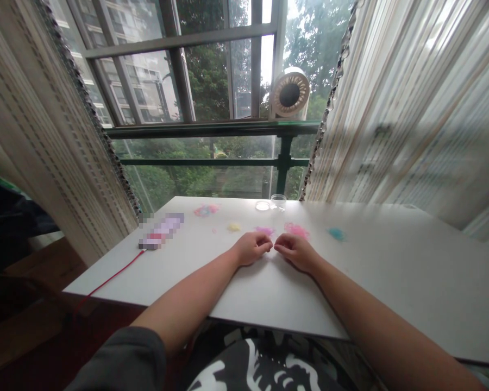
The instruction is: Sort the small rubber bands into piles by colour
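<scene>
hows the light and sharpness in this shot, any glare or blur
Head view: daylight from the window backlights the scene, with a pale sheen on the white table; soft shadows lie near the left hand and right hand; the curtain at right looks smeared; the object on the red cable is pixelated.

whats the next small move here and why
If the left hand is free (unclear here), perhaps reach to the mixed pile and pick one colour out: pink and blue lie together there, while the yellow pile and teal pile each look single-coloured.
</scene>
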A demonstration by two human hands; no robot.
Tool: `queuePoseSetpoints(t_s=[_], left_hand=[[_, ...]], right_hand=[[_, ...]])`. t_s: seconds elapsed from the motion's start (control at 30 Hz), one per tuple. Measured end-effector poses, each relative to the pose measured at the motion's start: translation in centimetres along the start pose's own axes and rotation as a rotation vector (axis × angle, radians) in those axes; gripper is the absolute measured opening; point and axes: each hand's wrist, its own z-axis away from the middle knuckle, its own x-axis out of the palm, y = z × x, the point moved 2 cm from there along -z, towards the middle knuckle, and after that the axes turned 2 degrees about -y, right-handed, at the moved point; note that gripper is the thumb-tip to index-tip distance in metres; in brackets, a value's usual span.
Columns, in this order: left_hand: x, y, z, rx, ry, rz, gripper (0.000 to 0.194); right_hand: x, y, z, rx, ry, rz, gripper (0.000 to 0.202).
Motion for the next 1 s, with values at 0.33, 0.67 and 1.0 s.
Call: queuePoseSetpoints(t_s=[0.33,0.67,1.0], left_hand=[[-0.15,-0.22,-0.03,-0.024,-0.003,0.017,0.019],[-0.13,0.45,0.29,-0.035,0.012,0.013,0.025],[-0.22,0.29,0.26,-0.02,0.016,0.01,0.018]], right_hand=[[0.04,0.49,-0.17,-0.003,-0.003,-0.051,0.016],[0.08,-0.03,-0.1,0.003,0.006,-0.065,0.011],[0.3,0.06,-0.24,0.004,0.023,-0.118,0.011]])
